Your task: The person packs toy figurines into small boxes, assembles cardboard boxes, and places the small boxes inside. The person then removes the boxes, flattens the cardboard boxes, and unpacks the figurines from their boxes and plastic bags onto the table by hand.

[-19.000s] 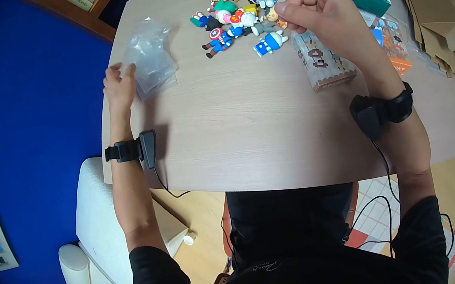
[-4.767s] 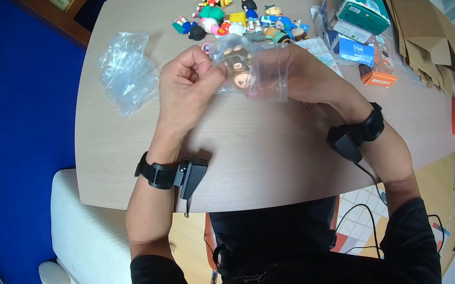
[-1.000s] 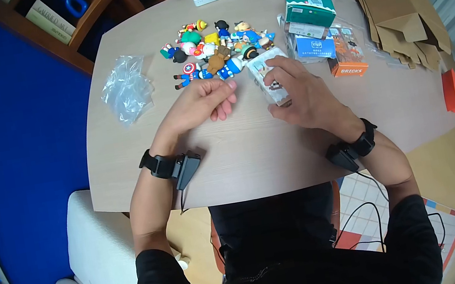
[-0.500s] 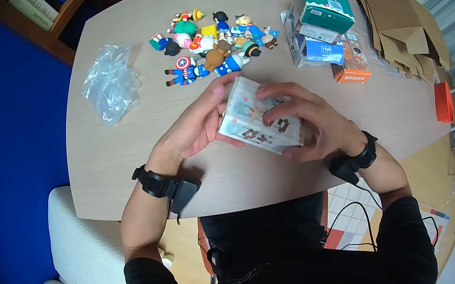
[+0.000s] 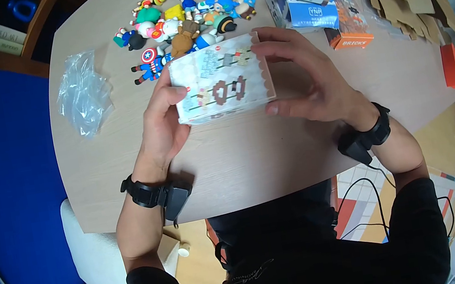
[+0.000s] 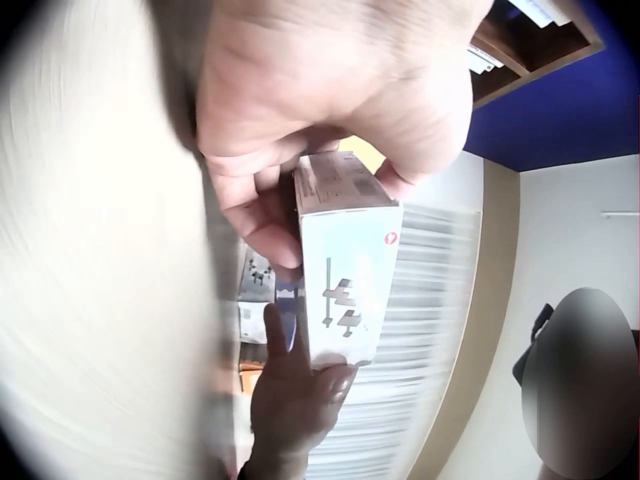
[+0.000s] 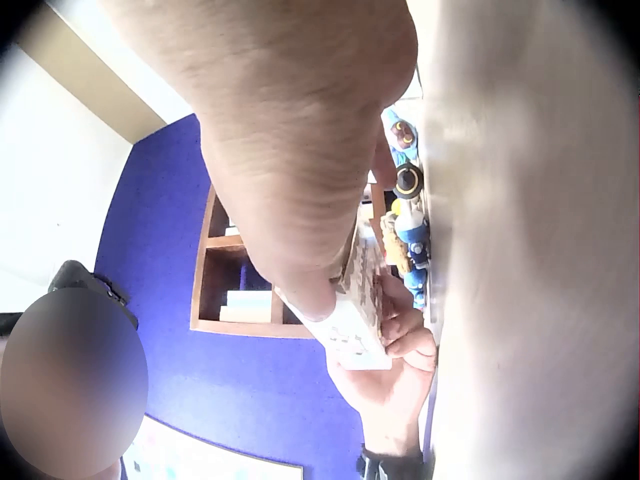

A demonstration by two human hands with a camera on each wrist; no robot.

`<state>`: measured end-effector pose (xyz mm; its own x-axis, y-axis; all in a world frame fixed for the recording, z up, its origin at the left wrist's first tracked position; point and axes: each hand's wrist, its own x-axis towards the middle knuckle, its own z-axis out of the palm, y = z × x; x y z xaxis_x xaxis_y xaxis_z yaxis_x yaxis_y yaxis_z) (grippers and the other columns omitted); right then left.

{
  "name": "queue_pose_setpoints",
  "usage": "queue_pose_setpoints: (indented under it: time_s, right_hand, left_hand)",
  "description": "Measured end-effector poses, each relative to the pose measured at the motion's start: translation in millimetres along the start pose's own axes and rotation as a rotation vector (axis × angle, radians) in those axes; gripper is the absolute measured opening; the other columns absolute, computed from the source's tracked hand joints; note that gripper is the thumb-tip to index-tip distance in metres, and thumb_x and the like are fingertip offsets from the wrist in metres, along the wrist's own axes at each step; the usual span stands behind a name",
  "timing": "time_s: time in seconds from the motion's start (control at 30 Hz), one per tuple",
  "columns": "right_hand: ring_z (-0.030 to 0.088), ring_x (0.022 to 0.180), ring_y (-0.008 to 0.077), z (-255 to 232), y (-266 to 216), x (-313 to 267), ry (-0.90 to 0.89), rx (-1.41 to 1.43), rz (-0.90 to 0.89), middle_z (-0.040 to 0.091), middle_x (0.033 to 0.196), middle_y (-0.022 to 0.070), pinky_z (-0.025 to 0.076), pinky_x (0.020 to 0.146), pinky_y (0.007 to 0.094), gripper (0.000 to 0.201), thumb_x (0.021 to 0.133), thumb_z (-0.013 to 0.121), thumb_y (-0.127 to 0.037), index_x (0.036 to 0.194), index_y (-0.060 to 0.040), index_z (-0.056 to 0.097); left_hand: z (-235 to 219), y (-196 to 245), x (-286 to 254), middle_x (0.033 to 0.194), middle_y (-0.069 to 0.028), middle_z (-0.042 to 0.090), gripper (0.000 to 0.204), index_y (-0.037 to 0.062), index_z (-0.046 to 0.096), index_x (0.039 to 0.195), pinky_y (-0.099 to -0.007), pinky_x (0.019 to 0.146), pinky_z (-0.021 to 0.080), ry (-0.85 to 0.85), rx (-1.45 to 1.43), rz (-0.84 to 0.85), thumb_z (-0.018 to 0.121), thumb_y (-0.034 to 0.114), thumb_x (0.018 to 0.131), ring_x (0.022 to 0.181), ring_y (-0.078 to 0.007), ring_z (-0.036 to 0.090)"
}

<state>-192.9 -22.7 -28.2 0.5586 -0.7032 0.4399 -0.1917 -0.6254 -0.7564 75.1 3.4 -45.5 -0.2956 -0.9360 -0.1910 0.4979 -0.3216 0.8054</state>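
Grips one white box (image 5: 220,77), brown-scalloped at one edge, printed with blocky brown shapes, in two hands, left hand (image 5: 160,120) and right hand (image 5: 322,82) at opposite ends.

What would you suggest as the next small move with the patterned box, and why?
Probably have the right hand feel for a flap at the patterned box's right end: its thumb and fingers are at that end, while the left hand grips the other. Whether it opens there isn't visible.
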Motion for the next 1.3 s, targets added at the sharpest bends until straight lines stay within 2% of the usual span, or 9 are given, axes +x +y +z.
queue_pose_setpoints:
  time_s: [0.2,0.43,0.8,0.93,1.03,1.13,1.2,1.23,1.3]
  right_hand:
    - [0.050,0.123,0.0319,-2.0,0.5,-2.6,-0.009,-0.001,-0.053,0.047,0.136,0.0152,0.042,0.103,0.0384,0.071,0.066,0.085,-0.013,0.131,-0.0119,0.054]
    - [0.052,0.120,0.0278,-9.3,5.9,0.4,-0.006,0.053,-0.103,0.047,0.135,0.0134,0.051,0.090,0.0348,0.069,0.066,0.084,-0.010,0.129,-0.0109,0.055]
    - [0.045,0.127,0.0278,-12.4,19.2,-2.2,-0.060,0.197,-0.043,0.043,0.137,0.0108,0.050,0.096,0.0381,0.074,0.063,0.078,0.003,0.129,-0.0115,0.047]
    - [0.042,0.129,0.0282,-8.9,18.3,-2.3,-0.091,0.197,0.061,0.043,0.134,0.0104,0.041,0.103,0.0391,0.085,0.060,0.077,0.003,0.136,-0.0117,0.042]
    - [0.042,0.128,0.0289,-7.6,14.9,-0.3,-0.121,0.139,0.102,0.043,0.134,0.0112,0.036,0.106,0.0388,0.092,0.058,0.078,0.002,0.140,-0.0113,0.039]
    - [0.042,0.127,0.0298,-5.7,14.3,2.7,-0.130,0.082,0.074,0.043,0.134,0.0118,0.034,0.107,0.0386,0.095,0.056,0.078,0.001,0.141,-0.0108,0.037]
    - [0.042,0.127,0.0303,-6.2,16.6,2.6,-0.139,0.042,0.053,0.043,0.134,0.0119,0.034,0.107,0.0387,0.095,0.056,0.078,0.001,0.141,-0.0107,0.037]
    - [0.041,0.129,0.0285,-6.5,18.5,1.5,-0.152,0.043,0.063,0.039,0.136,0.0110,0.035,0.109,0.0393,0.097,0.054,0.076,0.007,0.141,-0.0094,0.036]
    - [0.039,0.132,0.0268,-5.7,19.0,1.3,-0.168,0.044,0.070,0.035,0.137,0.0101,0.036,0.112,0.0399,0.099,0.052,0.074,0.012,0.140,-0.0082,0.035]
  left_hand:
    - [0.3,-4.3,1.9,0.136,-0.0167,0.050,0.061,0.0003,0.034,0.144,-0.0366,0.103,0.044,0.003,-0.057,0.051,0.048,0.027,0.091,0.122,-0.0248,0.054]
    - [4.4,-0.1,-1.0,0.137,-0.0182,0.049,0.061,-0.0011,0.033,0.143,-0.0387,0.102,0.046,-0.070,0.028,0.141,0.047,0.030,0.093,0.123,-0.0261,0.054]
    - [3.0,3.2,-4.1,0.132,-0.0179,0.049,0.059,-0.0002,0.033,0.140,-0.0369,0.097,0.052,-0.125,0.006,0.214,0.047,0.014,0.085,0.123,-0.0260,0.054]
    - [2.1,11.6,-8.5,0.128,-0.0169,0.052,0.056,0.0020,0.036,0.137,-0.0352,0.092,0.054,-0.125,-0.052,0.257,0.047,0.007,0.082,0.118,-0.0227,0.056]
    - [6.6,20.4,-16.2,0.124,-0.0156,0.055,0.052,0.0024,0.039,0.133,-0.0321,0.088,0.053,-0.070,0.154,0.271,0.050,-0.001,0.083,0.114,-0.0201,0.057]
    - [2.8,10.4,-17.5,0.123,-0.0142,0.058,0.040,0.0013,0.050,0.124,-0.0311,0.091,0.048,0.019,0.310,0.395,0.054,-0.006,0.085,0.112,-0.0196,0.057]
    - [-1.6,11.5,-12.6,0.125,-0.0149,0.057,0.026,0.0011,0.061,0.112,-0.0319,0.097,0.042,-0.179,0.591,0.584,0.057,-0.003,0.087,0.114,-0.0203,0.055]
    - [8.3,14.1,-13.1,0.128,-0.0152,0.055,0.018,0.0021,0.068,0.102,-0.0364,0.101,0.040,-0.102,0.654,0.621,0.058,-0.002,0.086,0.117,-0.0222,0.053]
    - [8.2,17.5,-10.7,0.128,-0.0154,0.055,0.017,0.0030,0.069,0.099,-0.0375,0.102,0.039,-0.098,0.732,0.709,0.062,0.000,0.084,0.119,-0.0236,0.052]
